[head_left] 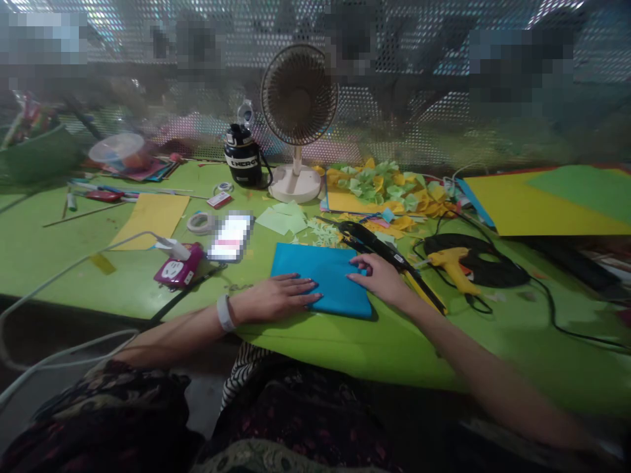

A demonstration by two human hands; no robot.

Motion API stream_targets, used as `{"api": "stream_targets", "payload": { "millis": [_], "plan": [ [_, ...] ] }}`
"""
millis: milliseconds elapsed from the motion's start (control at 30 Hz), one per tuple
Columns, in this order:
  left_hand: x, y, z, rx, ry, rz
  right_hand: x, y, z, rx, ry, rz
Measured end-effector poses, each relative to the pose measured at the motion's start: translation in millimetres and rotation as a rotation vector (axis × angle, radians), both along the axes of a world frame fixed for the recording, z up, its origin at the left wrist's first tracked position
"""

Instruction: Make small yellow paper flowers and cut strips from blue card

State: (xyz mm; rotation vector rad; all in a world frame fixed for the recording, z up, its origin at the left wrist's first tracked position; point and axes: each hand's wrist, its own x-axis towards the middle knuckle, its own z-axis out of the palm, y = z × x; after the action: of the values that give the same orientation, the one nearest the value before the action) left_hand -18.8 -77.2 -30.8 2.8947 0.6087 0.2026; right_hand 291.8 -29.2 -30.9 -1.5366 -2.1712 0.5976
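A blue sheet of paper [335,279], which looks folded, lies on the green table in front of me. My left hand [279,295] rests flat across its lower left part with fingers stretched out. At the sheet's right side, my right hand [379,277] touches the paper with its fingertips, fingers bent and apart; the outer fingers are partly hidden. Just beyond the right hand lies a long black tool [369,238], its kind unclear. Pale green paper scraps [325,231] lie along the far edge of the blue sheet.
A yellow glue gun [456,266] with a black cord lies right. Behind stand a fan [296,187] and a black bottle [244,161]. Cut green and yellow paper pieces [384,184] are heaped nearby. Left are a phone [231,236], a tape roll [200,223] and a purple power adapter [180,268].
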Motion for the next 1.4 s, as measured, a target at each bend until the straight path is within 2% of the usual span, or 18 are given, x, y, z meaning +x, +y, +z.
{"api": "stream_targets", "payload": {
  "millis": [100, 267, 367, 567, 833, 967, 1233, 1400],
  "plan": [
    [-1.5, -1.0, 3.0, 0.042, 0.009, 0.033, -5.8, 5.5, -1.1, 0.051, 0.008, 0.011],
    [-1.7, -2.9, 6.8, 0.053, -0.005, 0.003, -15.1, 6.7, -11.7, 0.262, -0.112, -0.041],
    [3.0, -3.3, 3.9, 0.08, -0.002, 0.025, -16.7, 7.3, -14.8, 0.29, -0.105, -0.053],
    [9.4, -4.1, -3.6, 0.111, 0.049, 0.113, -13.2, 6.9, -14.1, 0.255, -0.008, -0.135],
    [10.3, -8.6, -1.3, 0.062, 0.078, 0.149, -1.2, -3.0, -7.2, 0.071, 0.087, -0.263],
    [9.7, -9.4, -5.7, 0.074, 0.056, 0.163, -2.5, -5.0, -3.1, -0.019, 0.115, -0.227],
    [9.2, -11.2, -8.3, 0.06, 0.074, 0.209, -4.0, -3.5, -4.7, 0.054, 0.016, -0.193],
    [10.2, -13.2, -7.4, 0.071, 0.079, 0.238, -8.0, -5.6, -11.0, 0.17, -0.039, -0.188]
  ]
}}
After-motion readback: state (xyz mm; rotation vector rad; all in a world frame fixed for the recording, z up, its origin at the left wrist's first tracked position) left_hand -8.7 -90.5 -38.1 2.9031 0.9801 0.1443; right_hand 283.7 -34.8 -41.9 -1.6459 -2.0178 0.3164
